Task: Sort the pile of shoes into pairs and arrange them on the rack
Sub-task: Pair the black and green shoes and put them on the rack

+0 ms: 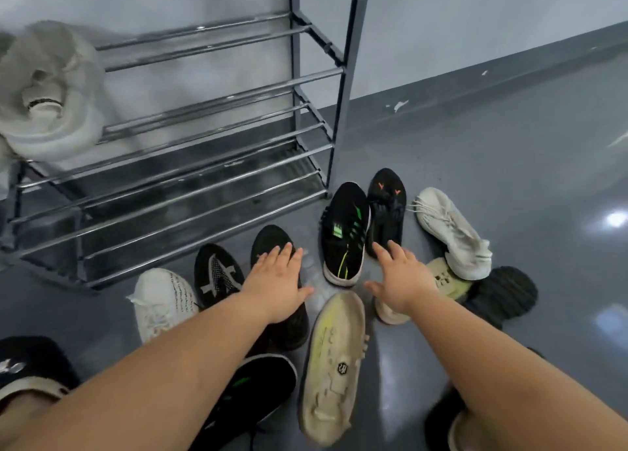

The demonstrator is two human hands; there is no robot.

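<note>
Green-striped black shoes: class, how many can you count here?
2. One green-striped shoe stands near the rack's corner; the other lies under the left forearm. Arms may hide more.

One head-worn camera is looking forward and steeply down, close over the floor (509,178), toward the rack (210,138).
</note>
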